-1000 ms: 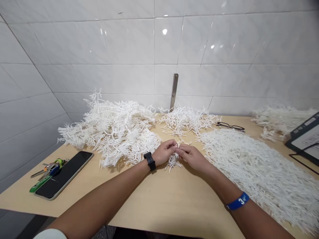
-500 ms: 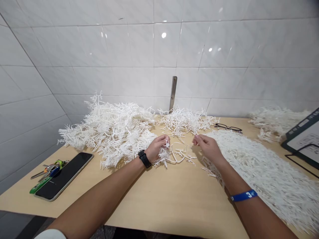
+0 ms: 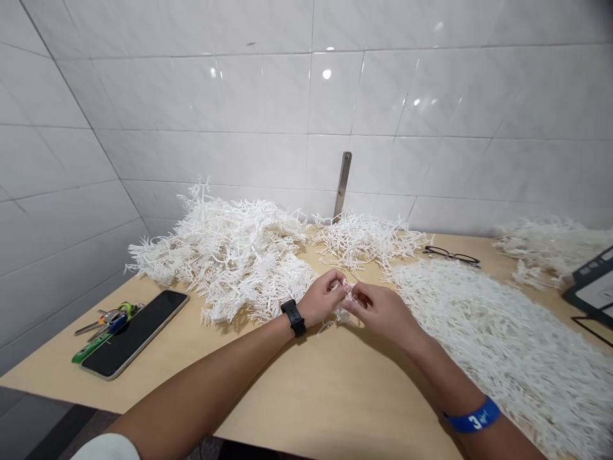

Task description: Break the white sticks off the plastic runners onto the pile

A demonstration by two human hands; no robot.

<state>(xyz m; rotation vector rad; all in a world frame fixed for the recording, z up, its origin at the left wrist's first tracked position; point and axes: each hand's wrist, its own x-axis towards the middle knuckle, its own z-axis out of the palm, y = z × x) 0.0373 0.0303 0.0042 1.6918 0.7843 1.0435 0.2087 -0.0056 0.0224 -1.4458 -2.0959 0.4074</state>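
Over the middle of the table, my left hand point(image 3: 322, 300) is closed in a pinch on a small white branched plastic sprue point(image 3: 343, 315). My right hand point(image 3: 383, 313) meets it from the right, its thumb and fingers pinched on the same sprue. The fingers cover much of the sprue, and its thin branches hang below them. A large tangled heap of white sprues point(image 3: 239, 249) lies just left of my hands. To the right spreads a wide layer of small loose white pieces point(image 3: 498, 332).
A smaller pile of bare branches point(image 3: 371, 239) lies behind my hands, near a metal strip point(image 3: 343, 182) against the tiled wall. Glasses point(image 3: 451, 256) and another white pile point(image 3: 550, 246) are at the back right, by a dark-framed panel point(image 3: 596, 287). A phone point(image 3: 136, 335) and keys point(image 3: 108, 319) lie left.
My right hand has moved left from beside the loose pieces to my left hand and now pinches the sprue. The view has shifted slightly left.
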